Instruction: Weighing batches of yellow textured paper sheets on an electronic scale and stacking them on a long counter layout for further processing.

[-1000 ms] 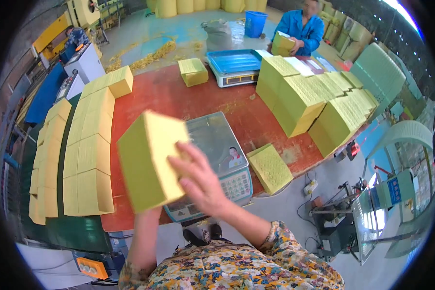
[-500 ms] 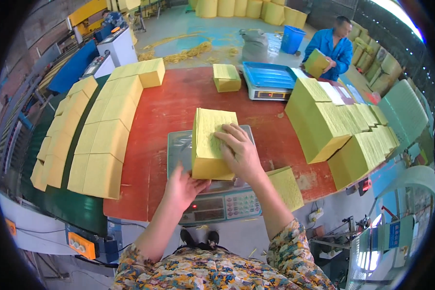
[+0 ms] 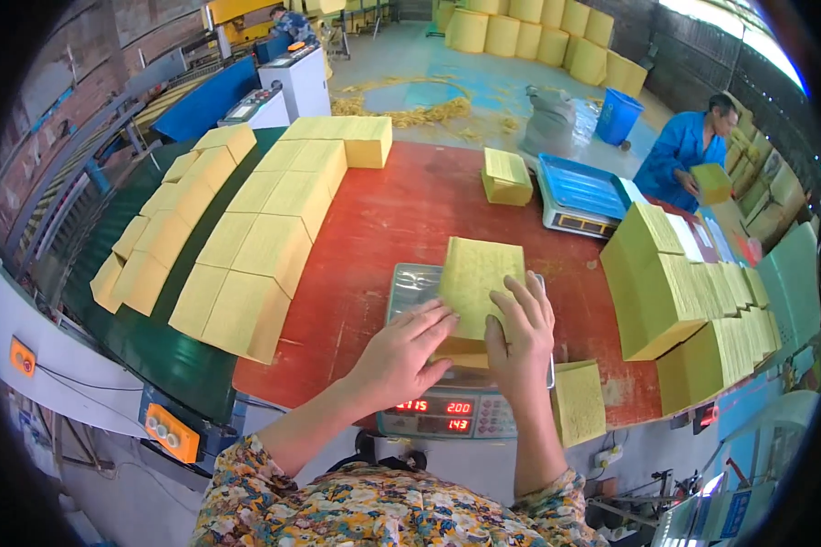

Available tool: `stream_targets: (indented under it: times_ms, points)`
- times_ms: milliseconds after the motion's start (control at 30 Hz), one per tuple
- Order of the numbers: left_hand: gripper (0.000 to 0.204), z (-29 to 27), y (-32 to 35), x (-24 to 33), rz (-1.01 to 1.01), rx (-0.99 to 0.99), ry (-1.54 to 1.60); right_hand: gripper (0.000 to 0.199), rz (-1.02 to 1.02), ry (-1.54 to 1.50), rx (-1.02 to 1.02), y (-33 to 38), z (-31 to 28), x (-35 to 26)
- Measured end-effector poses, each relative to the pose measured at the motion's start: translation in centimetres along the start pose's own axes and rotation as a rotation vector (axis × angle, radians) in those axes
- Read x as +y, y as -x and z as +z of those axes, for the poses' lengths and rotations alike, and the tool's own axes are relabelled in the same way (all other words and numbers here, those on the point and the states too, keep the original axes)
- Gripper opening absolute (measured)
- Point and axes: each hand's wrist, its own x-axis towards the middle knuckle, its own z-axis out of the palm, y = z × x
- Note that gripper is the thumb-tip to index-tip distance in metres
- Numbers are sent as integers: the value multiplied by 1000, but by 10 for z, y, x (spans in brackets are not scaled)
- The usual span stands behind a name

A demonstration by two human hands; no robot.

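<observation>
2 hands are resting on 1 yellow paper stack (image 3: 477, 284) that is sitting on the digital scale (image 3: 465, 365) in front of me. My left hand (image 3: 401, 357) is lying flat with fingers spread across the stack's near left edge, and my right hand (image 3: 520, 339) is cupping its near right corner, fingers pressed together along the top and thumb against the side; I am judging that both are steadying the sheets so the pile stays square on the pan. The scale is standing at the near edge of the red worktop (image 3: 401, 210), with its red readout facing me.

At 5 o'clock from the scale, 1 thinner pile (image 3: 577, 401) is lying at the worktop edge. At 12 o'clock, 1 small block (image 3: 506, 176) is sitting beside a blue-topped scale (image 3: 582, 193), so I am counting 2 scales. At 3 o'clock, a leaning row of bundles (image 3: 693, 305) is standing packed tight, too crowded to count. From 9 to 11 o'clock, blocks are lying in 2 lines: 1 on the worktop (image 3: 274, 242) and 1 on the green conveyor (image 3: 169, 223). At 1 o'clock, 1 person in blue (image 3: 689, 150) is holding a block.
</observation>
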Motion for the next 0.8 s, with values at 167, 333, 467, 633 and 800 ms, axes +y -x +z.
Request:
stream_targets:
  times_ms: [167,333,467,633,800]
  points:
    - [30,-63,12,-56,-24,154,112,34,-137,-637,137,7,57,-103]
    - [14,-106,13,-159,-106,89,-86,42,102,-854,-221,54,177,-143]
    - [11,-126,-21,-243,-132,40,-58,35,295,-818,-517,97,242,-143]
    - [14,-104,-108,-334,-85,54,-11,21,467,-770,-403,107,253,-140]
    - [13,-45,-196,-464,-103,213,-122,18,537,-951,-197,112,304,-129]
